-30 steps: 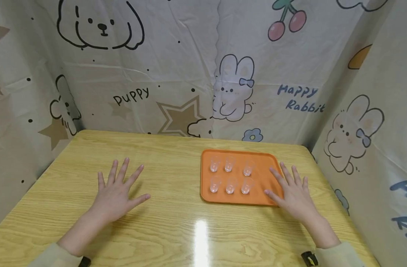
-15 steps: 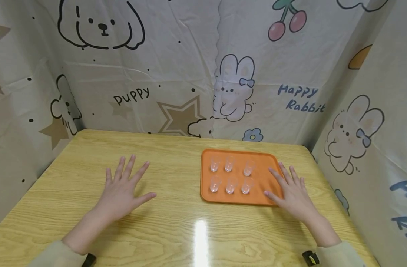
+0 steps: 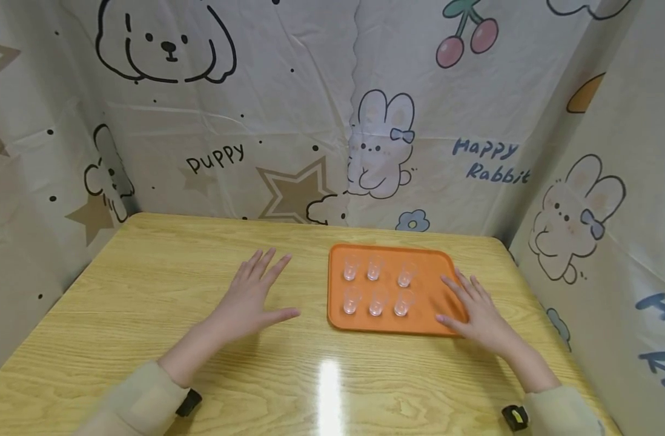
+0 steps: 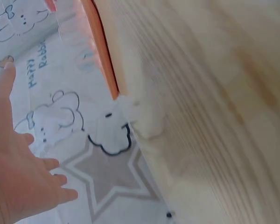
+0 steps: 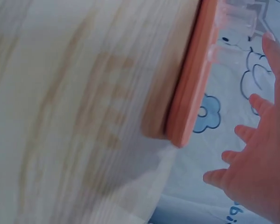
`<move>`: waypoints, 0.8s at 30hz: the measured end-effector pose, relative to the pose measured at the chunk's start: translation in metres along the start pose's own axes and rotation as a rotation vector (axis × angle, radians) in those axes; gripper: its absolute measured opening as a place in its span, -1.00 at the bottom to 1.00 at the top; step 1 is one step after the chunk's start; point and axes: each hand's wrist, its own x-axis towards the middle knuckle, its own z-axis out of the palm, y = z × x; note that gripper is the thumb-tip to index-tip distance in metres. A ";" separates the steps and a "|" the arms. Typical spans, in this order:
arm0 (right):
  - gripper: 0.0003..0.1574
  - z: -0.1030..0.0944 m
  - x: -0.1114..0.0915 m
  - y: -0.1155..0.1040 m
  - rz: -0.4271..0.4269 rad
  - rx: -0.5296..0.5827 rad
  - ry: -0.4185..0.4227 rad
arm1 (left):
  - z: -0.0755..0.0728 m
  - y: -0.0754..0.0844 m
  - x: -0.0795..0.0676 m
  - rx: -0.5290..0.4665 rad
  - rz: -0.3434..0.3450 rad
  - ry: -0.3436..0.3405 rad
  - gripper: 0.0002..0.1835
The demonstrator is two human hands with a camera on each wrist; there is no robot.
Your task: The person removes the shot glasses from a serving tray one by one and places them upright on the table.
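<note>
So the left hand [image 3: 245,309] has just swung in across the table [image 3: 256,381], and it's now around 9 o'clock from the orange tray [image 3: 433,266], way closer than a second ago but not touching. The right hand [image 3: 484,320] has barely budged: it's at about 4 o'clock on the tray, fingertips over that edge, and I can't tell if they make contact. Both hands are wide open, thumbs out, holding nothing. My read is that this is just an approach, since the hands now flank the tray and nothing's picked up. Tray's at roughly 2 o'clock on the table, carrying six little clear cups [image 3: 402,304] in two rows of three, mostly toward its 9 o'clock side. They look upright and apart, but they're too see-through to tell if anything's inside.
</note>
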 end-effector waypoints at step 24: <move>0.07 0.000 0.000 0.056 -0.043 0.039 -0.161 | 0.060 0.047 0.077 -0.326 0.272 -0.236 -0.06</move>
